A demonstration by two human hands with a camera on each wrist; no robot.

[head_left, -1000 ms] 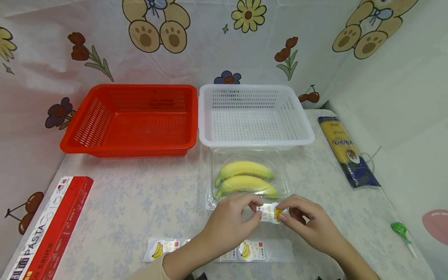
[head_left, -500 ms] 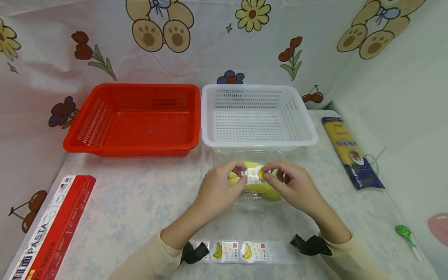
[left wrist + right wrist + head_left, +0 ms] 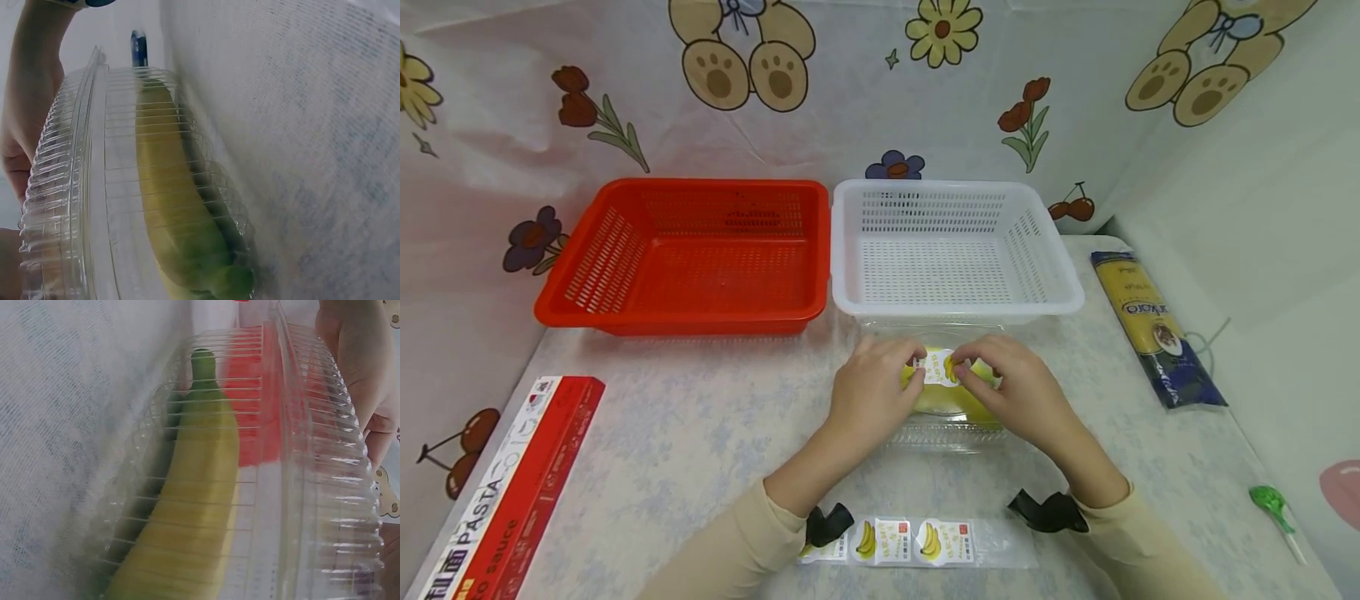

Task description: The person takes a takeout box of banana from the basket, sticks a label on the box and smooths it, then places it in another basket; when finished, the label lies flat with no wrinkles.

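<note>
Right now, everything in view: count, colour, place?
Red plastic basket: one, red, back left
White plastic basket: one, white, beside it
Plastic clamshell box: one, clear, before white basket
Curved bananas: apparently two, yellow, inside box
Banana-print label: one, white-yellow, over box
Plastic label strip: one, clear, front, three visible labels
Long pasta box: one, red-white, left
Flat printed bag: one, yellow-blue, right
Cord: one, pale, beside bag
Lollipop: one, green, right
Patterned tablecloth: one, pale, underneath
Printed cloth: one, white, behind
Sleeves: two, beige, front
Wrist straps: two, black, cuffs
Left hand, right hand: two, bare, pinching label
</note>
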